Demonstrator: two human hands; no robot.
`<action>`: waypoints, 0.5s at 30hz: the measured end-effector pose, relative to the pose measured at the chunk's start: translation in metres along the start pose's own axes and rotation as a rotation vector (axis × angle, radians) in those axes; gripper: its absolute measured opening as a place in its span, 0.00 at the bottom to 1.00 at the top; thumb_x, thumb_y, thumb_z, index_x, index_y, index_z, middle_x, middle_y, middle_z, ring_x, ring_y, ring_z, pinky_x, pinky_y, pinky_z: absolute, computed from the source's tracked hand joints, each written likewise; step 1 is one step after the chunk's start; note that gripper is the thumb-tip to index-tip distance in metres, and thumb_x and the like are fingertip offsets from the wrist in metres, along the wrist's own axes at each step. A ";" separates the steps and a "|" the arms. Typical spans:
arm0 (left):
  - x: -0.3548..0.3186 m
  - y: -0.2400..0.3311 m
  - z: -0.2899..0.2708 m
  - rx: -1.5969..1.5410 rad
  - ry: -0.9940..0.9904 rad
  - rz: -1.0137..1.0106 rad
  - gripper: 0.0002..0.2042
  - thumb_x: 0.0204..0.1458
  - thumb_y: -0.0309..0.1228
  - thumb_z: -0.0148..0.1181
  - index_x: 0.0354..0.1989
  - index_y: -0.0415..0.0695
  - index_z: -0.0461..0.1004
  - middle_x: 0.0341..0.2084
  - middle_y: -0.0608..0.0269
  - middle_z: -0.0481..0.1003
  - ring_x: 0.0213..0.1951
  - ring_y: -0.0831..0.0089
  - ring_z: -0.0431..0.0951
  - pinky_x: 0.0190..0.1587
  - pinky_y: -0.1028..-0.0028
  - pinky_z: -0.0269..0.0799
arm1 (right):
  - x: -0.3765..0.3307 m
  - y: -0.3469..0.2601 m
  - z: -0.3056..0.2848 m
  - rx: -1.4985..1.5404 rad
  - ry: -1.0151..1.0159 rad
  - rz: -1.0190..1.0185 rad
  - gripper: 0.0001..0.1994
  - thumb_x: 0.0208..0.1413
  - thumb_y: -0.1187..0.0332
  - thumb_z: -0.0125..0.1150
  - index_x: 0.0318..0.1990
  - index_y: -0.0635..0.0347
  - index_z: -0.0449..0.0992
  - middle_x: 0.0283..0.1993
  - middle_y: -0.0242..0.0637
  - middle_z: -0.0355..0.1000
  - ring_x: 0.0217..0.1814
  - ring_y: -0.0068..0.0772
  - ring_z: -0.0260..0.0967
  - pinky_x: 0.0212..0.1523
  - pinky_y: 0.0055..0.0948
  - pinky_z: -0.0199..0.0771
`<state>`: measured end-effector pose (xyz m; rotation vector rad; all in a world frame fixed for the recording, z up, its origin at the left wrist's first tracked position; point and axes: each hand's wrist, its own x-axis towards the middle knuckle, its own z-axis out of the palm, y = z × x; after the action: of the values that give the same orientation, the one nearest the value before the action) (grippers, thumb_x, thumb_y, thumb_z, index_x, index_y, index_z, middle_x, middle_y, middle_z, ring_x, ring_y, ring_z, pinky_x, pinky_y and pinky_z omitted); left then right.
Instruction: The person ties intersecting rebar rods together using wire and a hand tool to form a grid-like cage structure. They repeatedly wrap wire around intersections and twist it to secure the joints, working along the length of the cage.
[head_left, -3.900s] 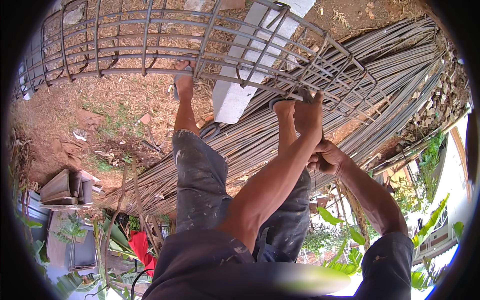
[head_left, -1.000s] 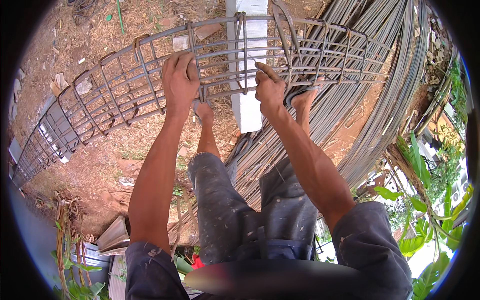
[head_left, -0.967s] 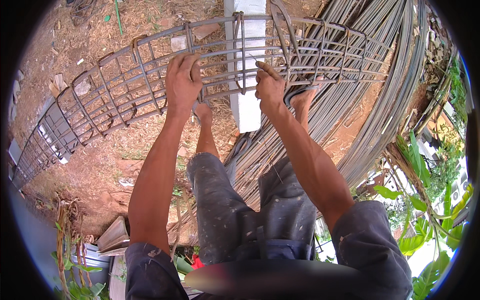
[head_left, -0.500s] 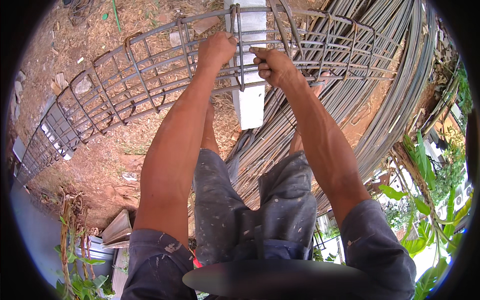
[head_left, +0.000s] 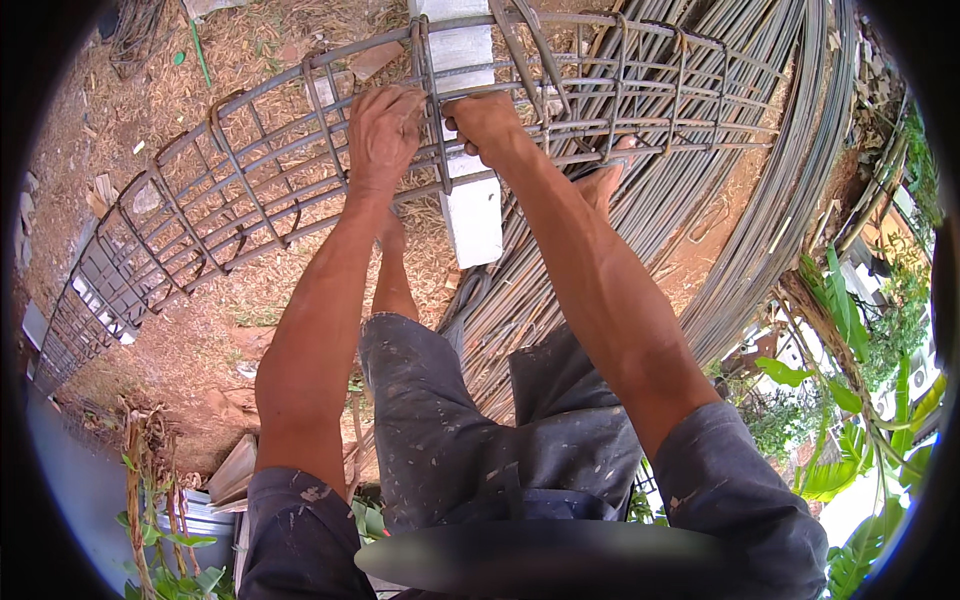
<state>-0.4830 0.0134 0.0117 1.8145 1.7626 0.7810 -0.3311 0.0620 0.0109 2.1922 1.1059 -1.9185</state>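
Note:
A long cage of steel reinforcing bars (head_left: 262, 178) curves across the view, with square stirrups around its lengthwise bars. It rests across a white block-like beam (head_left: 472, 220). My left hand (head_left: 385, 140) is on the cage's bars just left of an upright stirrup (head_left: 436, 110), back of the hand up and fingers bent over a bar. On the stirrup's other side, my right hand (head_left: 485, 122) is closed, its fingertips curled down near the same stirrup. Whatever lies inside the right fingers is hidden.
Long loose steel rods (head_left: 640, 200) lie in a large bundle under and right of the cage. My foot (head_left: 602, 185) stands among them. Dry chips (head_left: 270, 90) cover the soil at left. Green leaves (head_left: 845, 310) grow at right, and boards (head_left: 235, 470) lie at lower left.
The view has shifted, so the cage and beam appear further left. My left hand has turned its back upward and spread over the bars. My right fingers, earlier partly extended, have curled closer to the stirrup.

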 end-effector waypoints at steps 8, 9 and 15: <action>0.021 -0.005 -0.026 0.065 -0.238 0.331 0.17 0.36 0.17 0.58 0.39 0.39 0.76 0.37 0.59 0.74 0.47 0.60 0.72 0.55 0.61 0.68 | -0.035 -0.027 -0.009 0.191 0.003 0.208 0.07 0.52 0.70 0.63 0.29 0.66 0.79 0.20 0.35 0.69 0.14 0.25 0.56 0.13 0.29 0.52; 0.023 -0.005 -0.027 0.066 -0.234 0.337 0.17 0.36 0.16 0.58 0.39 0.38 0.76 0.37 0.59 0.74 0.47 0.60 0.72 0.55 0.61 0.68 | -0.036 -0.027 -0.008 0.209 -0.006 0.183 0.06 0.52 0.70 0.63 0.30 0.64 0.80 0.21 0.34 0.70 0.14 0.25 0.57 0.13 0.29 0.54; 0.037 -0.001 -0.024 0.061 -0.398 0.284 0.17 0.35 0.14 0.57 0.38 0.37 0.75 0.38 0.57 0.73 0.49 0.59 0.71 0.55 0.62 0.68 | -0.007 0.007 0.005 -0.064 0.100 -0.084 0.11 0.49 0.68 0.55 0.27 0.69 0.78 0.30 0.55 0.77 0.38 0.53 0.78 0.38 0.38 0.77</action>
<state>-0.5003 0.0494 0.0307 2.1164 1.3066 0.4274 -0.3317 0.0517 0.0128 2.2644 1.2751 -1.7947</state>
